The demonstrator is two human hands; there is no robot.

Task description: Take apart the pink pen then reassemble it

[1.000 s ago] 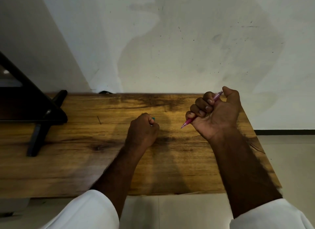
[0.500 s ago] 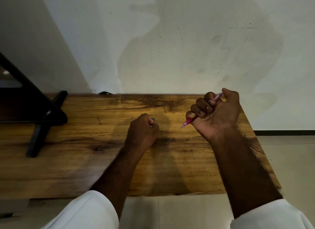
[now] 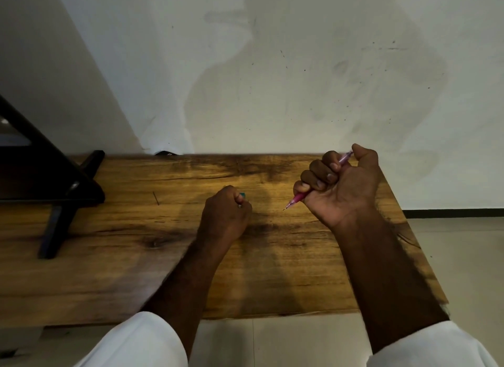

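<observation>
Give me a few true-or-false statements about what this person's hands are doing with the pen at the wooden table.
1. The right hand is closed in a fist around the pink pen. True.
2. The pen's tip points up at the wall. False: it points down and left, toward the wooden table.
3. The left hand lies flat and open on the table. False: it is closed, with a small teal thing showing at its fingers.
4. The two hands are apart, not touching. True.
5. The pen is lying on the table. False: it is held above it in the right hand.
</observation>
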